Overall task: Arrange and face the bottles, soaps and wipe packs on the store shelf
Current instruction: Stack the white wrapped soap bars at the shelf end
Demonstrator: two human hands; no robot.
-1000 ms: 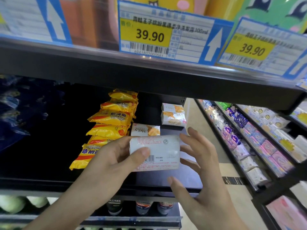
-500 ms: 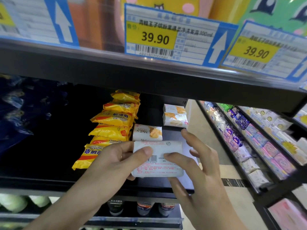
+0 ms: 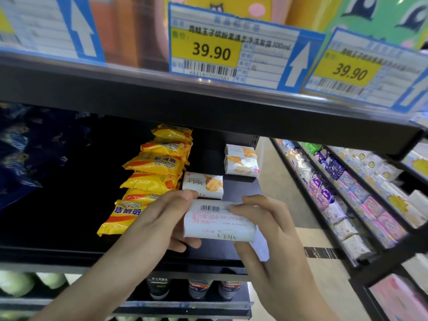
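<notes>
**Hazards While Facing a White Soap Bar at the Shelf Front**

A white soap bar (image 3: 218, 222) is held above the front edge of the black shelf (image 3: 215, 252), clear of its surface. The left hand (image 3: 162, 218) grips the bar's left end, with the thumb laid over the top corner and the fingers curled beneath. The right hand (image 3: 261, 225) pinches the right end, with fingers on the barcode face and the thumb below. The barcode and fine print are turned upward; the brand side is seen only along the lower edge.

Risks to be considered:

1. Wrong facing. If the bar is set down as held, the printed back would probably be shown to the aisle. The same fault appears likely on the soap bar behind (image 3: 203, 185), whose label reads upside down.
2. Drop. The bar is held beyond the shelf lip, over the lower shelf of bottles (image 3: 195, 288). A slip of the smooth wrapper during rotation could send it down.
3. Collision. The yellow sulfur soap packs (image 3: 150, 181) lie overlapped just beside the left hand. A sideways nudge of the knuckles could disturb that row.
4. Misalignment. Two stacked soap bars (image 3: 240, 163) sit farther back and to the right; careless placement would likely leave the column crooked.
</notes>
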